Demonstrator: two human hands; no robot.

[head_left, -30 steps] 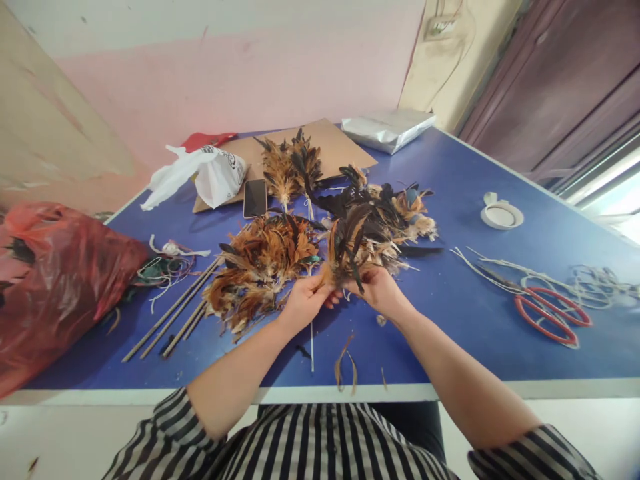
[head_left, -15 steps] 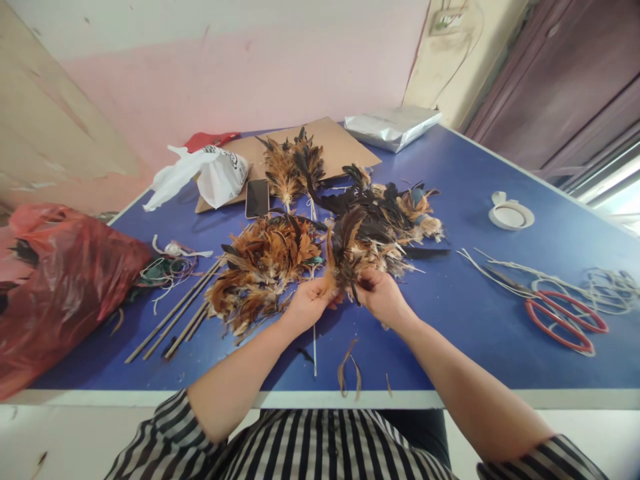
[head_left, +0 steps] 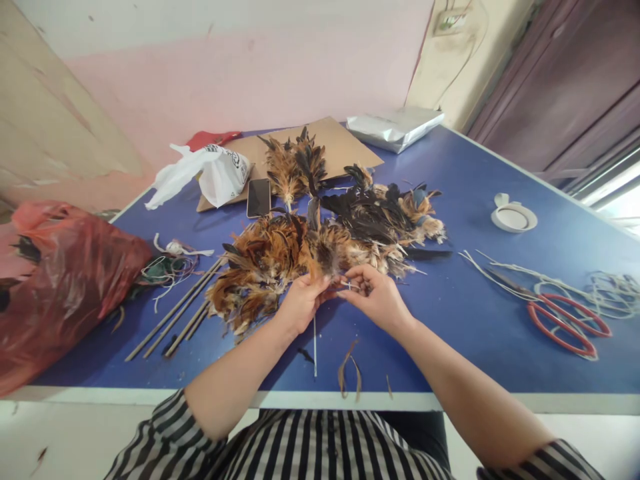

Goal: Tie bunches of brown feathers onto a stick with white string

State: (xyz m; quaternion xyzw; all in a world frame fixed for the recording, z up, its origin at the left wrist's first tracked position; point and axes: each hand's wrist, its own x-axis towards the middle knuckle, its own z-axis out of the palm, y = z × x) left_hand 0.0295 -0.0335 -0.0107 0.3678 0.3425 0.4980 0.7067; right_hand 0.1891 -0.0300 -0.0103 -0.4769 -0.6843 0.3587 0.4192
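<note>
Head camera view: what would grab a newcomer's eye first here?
Most likely the brown and black feathers heaped across the middle of the blue table, with a small feather bunch in the left hand and the right hand close by its base. Next might come the shiny red plastic bag at the far left, then the red-handled scissors on the right.

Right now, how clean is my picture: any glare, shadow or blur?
Head view: the bright opening at the right edge washes out; head view: pale sheen on the table's right side; head view: a shadow below the left hand; head view: fine detail around the right fingers and tangled string looks soft.
</note>
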